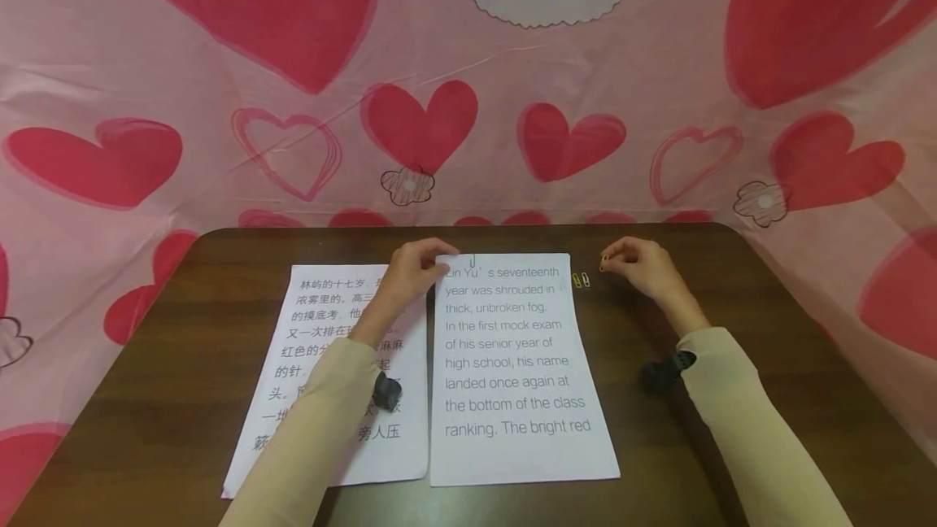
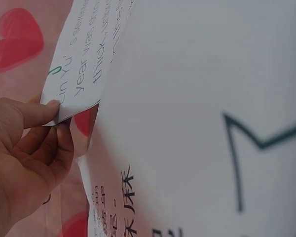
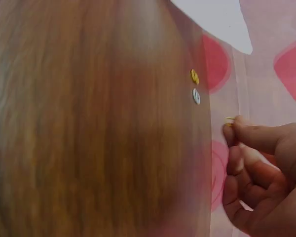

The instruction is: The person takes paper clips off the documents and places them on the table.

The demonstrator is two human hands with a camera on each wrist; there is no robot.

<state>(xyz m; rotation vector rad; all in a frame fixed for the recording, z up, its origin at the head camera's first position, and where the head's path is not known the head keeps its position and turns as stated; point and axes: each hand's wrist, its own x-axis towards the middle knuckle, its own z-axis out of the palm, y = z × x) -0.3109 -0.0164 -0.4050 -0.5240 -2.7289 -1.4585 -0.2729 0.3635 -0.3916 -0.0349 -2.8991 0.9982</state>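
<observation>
My left hand (image 1: 411, 271) pinches the top left corner of the sheets printed in English (image 1: 505, 364), thumb on the printed face and fingers behind, as the left wrist view shows. A green paper clip (image 2: 55, 70) sits on their top edge, a little right of the thumb. Over the table at the right, my right hand (image 1: 642, 265) holds a yellow paper clip (image 3: 230, 119) between thumb and forefinger. Just right of the sheets' top right corner lie a second yellow paper clip (image 1: 577, 280) and a white paper clip (image 1: 586, 280), side by side.
Sheets printed in Chinese (image 1: 344, 454) lie at the left, partly under my left forearm. The brown wooden table (image 1: 761, 299) ends at the back against a pink cloth (image 1: 498, 63) with red hearts. Dark devices (image 1: 386, 391) are strapped to both wrists.
</observation>
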